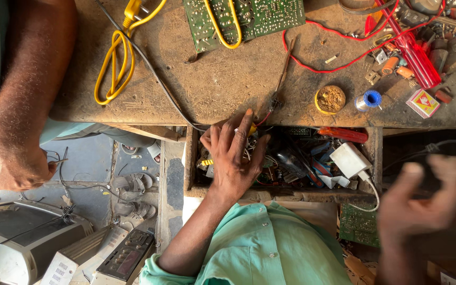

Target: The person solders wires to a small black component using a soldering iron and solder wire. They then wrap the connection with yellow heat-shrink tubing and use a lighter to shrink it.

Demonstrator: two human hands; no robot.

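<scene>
Two hands kept to the drawer (188, 158): the left hand (233, 158) lay inside it, fingers splayed and unclenched over the loose parts (291, 161), seemingly to sift them, while the blurred right hand (423, 203) hovered right of it, loosely curled, empty.

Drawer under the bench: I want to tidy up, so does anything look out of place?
Yes. The drawer is a jumble: a white charger, a red-handled screwdriver and loose wires lie heaped without order, and the left hand is spread on the heap.
</scene>
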